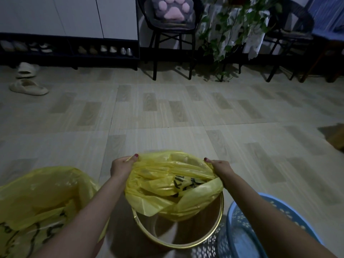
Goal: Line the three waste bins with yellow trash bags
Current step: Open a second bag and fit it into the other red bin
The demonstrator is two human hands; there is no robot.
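We see both hands holding one yellow bag (167, 185) over the middle bin (214, 231), a round bin with a gold rim that stands on the floor (167, 118). The left hand (122, 167) is closed on the left edge of the bag's mouth, with the thumb on top of the plastic. The right hand (220, 167) is closed on the right edge in the same way. The bag is stretched between the two hands, so its open mouth lies between them and a little in front. Its lower part hangs into the far half of the bin, and the near half of the rim is still bare. At the left, beside the left forearm, another bin (37, 205) already has a yellow bag over it, with black print on the plastic. At the right, under the right forearm, stands a blue basket bin (242, 229) with small holes in its wall, and we see no bag in it.
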